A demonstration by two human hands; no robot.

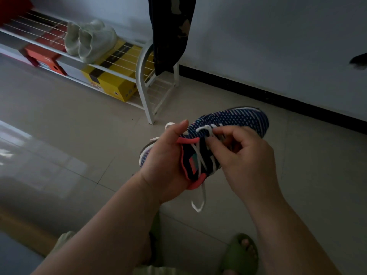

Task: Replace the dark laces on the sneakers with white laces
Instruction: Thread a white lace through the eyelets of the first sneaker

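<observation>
A dark blue knit sneaker (234, 120) with white dots and a coral collar is held in the air above the floor, toe pointing away. My left hand (164, 161) grips it from the left side at the collar. A white lace (200, 161) crosses through its eyelets, and one loose end hangs down below the heel. My right hand (244, 155) pinches the white lace near the eyelets closest to the toe. No dark lace is visible.
A white wire shoe rack (143, 84) stands at the back left with pale sneakers (89, 40), a yellow box (111, 80) and a red box (45, 54). Dark clothing (170, 30) hangs by the wall. My feet in green slippers (238, 255) are below.
</observation>
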